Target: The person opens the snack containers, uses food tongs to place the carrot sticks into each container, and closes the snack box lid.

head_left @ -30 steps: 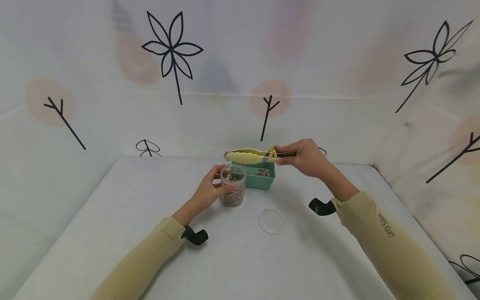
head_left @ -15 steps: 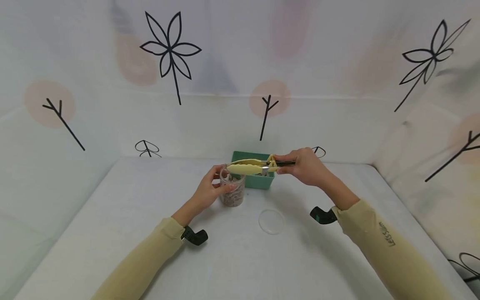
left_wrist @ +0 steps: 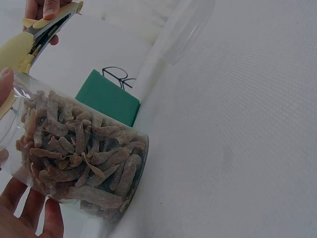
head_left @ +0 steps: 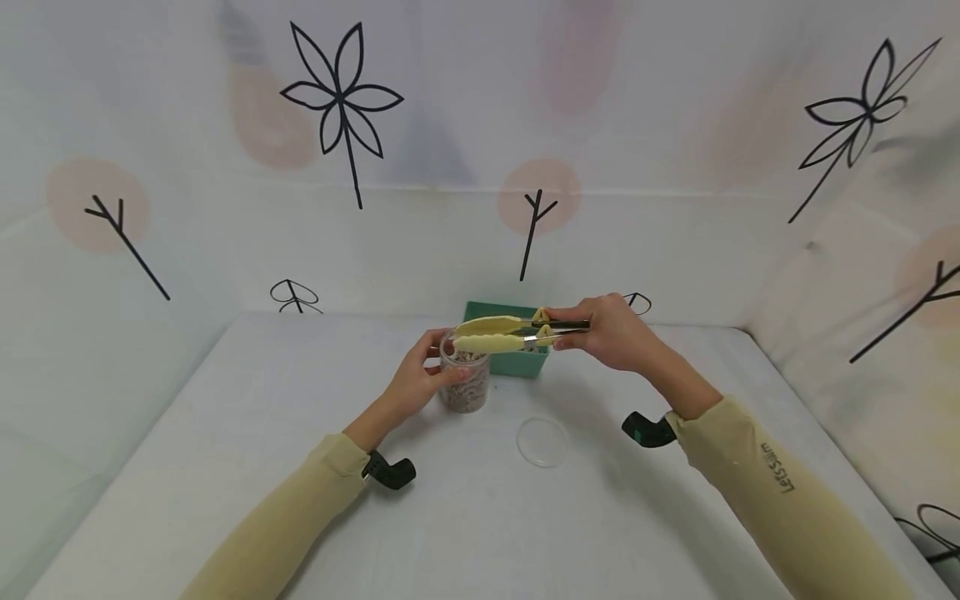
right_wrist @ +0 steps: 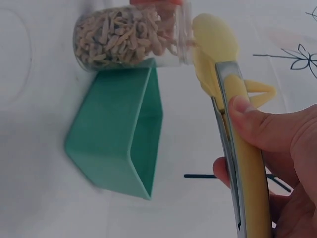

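My left hand [head_left: 411, 382] grips a clear jar [head_left: 465, 396] from the left, thumb across its near side. Brownish-grey dried strips [left_wrist: 84, 153] fill much of the jar, as the left wrist view shows. In my right hand [head_left: 617, 335] is a pair of yellow-tipped metal tongs [head_left: 491, 342], held level by the handles. The tong heads are over the jar's mouth, slightly apart, and no strip shows at their tips. Behind and right of the jar stands a green rectangular box [head_left: 517, 365], its inside largely hidden by the tongs.
A clear round lid [head_left: 543, 442] lies on the white table [head_left: 480, 525] in front of the jar, toward the right. A patterned cloth wall [head_left: 420, 250] rises directly behind the box. Dark wrist devices [head_left: 392, 472] stick out beneath both sleeves.
The tongs in my right hand came down to the jar's mouth, and their heads have spread a little. A strip at their tips earlier is no longer visible there. My left hand stays put.
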`<state>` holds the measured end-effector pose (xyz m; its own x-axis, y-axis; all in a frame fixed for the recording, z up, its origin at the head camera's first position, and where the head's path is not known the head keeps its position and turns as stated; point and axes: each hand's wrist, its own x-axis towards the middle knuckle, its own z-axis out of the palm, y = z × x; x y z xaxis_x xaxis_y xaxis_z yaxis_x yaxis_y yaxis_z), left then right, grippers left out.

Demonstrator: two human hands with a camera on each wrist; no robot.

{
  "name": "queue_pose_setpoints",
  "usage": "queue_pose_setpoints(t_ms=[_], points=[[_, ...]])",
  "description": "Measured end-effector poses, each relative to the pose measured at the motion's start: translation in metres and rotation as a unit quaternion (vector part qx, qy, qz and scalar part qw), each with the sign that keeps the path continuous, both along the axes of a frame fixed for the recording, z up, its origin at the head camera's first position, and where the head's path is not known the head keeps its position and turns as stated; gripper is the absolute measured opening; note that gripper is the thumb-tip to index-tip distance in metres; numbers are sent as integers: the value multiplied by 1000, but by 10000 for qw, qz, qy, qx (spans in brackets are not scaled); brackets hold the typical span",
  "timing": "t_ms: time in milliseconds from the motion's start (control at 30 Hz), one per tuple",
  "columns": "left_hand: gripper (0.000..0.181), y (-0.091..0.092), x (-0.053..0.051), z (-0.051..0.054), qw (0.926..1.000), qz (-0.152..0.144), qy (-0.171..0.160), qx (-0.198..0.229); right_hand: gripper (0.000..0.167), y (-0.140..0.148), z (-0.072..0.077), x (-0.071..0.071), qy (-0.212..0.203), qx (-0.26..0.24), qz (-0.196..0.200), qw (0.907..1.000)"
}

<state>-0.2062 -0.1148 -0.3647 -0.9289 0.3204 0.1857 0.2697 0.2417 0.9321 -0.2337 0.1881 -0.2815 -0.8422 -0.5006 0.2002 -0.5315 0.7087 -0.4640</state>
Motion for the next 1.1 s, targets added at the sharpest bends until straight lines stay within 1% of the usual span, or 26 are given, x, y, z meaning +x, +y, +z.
queue_pose_setpoints(t_ms=[133, 300, 433, 567, 700, 867, 967, 1100], points=[[63, 0, 3, 3, 10000, 0, -56, 34, 55, 1, -2, 0, -40, 52, -101, 9999], [65, 0, 2, 3, 9999, -1, -138, 19, 60, 10, -9, -1, -127, -30, -417, 9990], [66, 0, 2, 3, 9999, 5, -144, 34, 61, 26, -15, -2, -92, -203, -599, 9980], [66, 0, 1, 2, 9999, -40, -118, 75, 63, 48, -26, -1, -91, -226, -938, 9953], [66, -1, -1, 0, 9999, -99, -83, 94, 66, 72, -43, 2, -118, -229, -1352, 9905], [66, -3, -1, 0, 9999, -124, -50, 82, 72, 98, -66, 4, -241, -314, -1750, 9838], [66, -2, -1, 0, 9999, -111, -63, 88, 74, 110, -82, 6, -288, -249, -1930, 9805], [66, -2, -1, 0, 9999, -102, -76, 85, 75, 120, -101, 11, -173, -161, -2078, 9779]])
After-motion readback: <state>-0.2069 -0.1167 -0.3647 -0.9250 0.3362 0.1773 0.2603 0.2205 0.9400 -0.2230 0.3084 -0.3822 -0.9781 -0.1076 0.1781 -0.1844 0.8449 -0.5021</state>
